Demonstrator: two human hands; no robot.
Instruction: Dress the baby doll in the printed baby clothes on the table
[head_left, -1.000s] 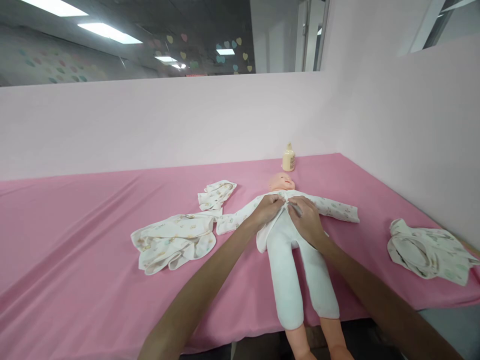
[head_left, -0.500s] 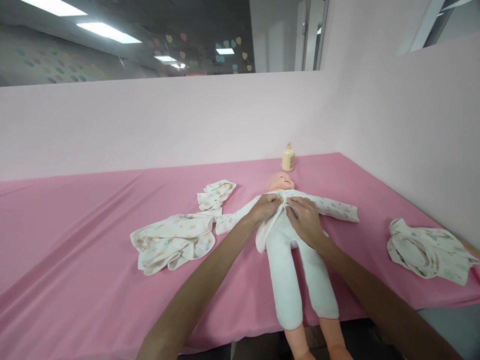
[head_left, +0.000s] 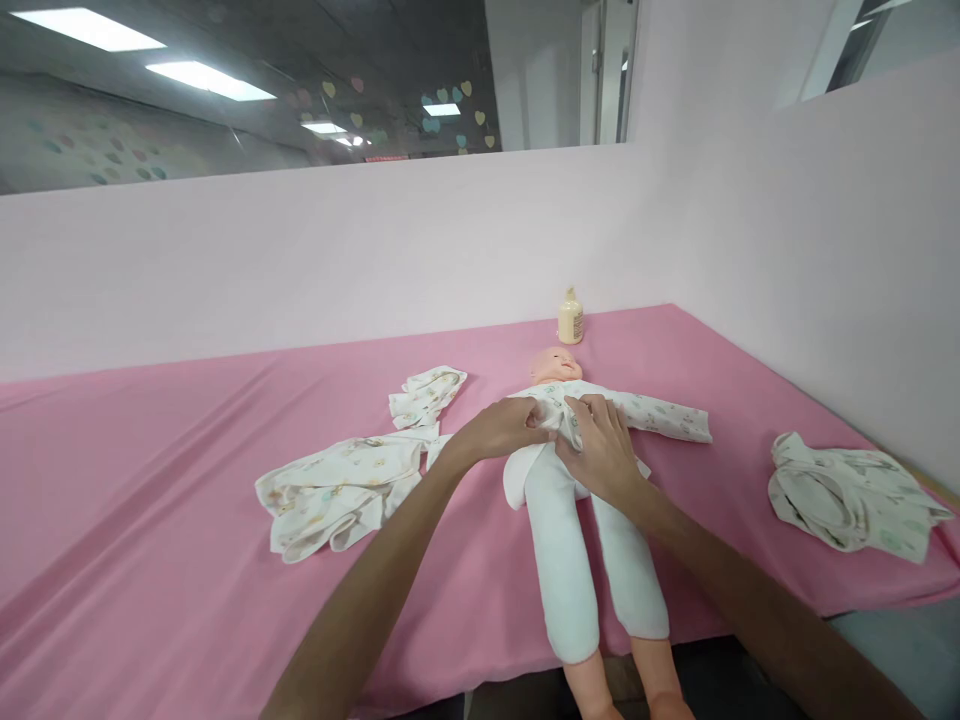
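Observation:
A baby doll [head_left: 555, 366] lies on its back on the pink-covered table, its legs towards me and its feet past the edge. It wears a white printed baby shirt [head_left: 667, 415] and plain white trousers [head_left: 566, 580]. My left hand [head_left: 501, 428] is closed on the shirt's front at the chest, thumb and fingers curled together. Beside it, my right hand [head_left: 604, 448] grips the other side of the front, its fingers bent over the cloth. My hands hide part of the shirt's opening and the doll's sleeve on the left.
A pump bottle [head_left: 570, 318] stands behind the doll's head near the wall. To the left lie a printed baby garment [head_left: 341, 490] and a smaller folded cloth [head_left: 427, 395]. Another bundled garment [head_left: 855, 497] rests at the right. The pink sheet [head_left: 150, 480] has creases.
My left hand has turned and shifted slightly down and left over the shirt front. Both hands sit a little lower on the chest. The whole view has shifted slightly.

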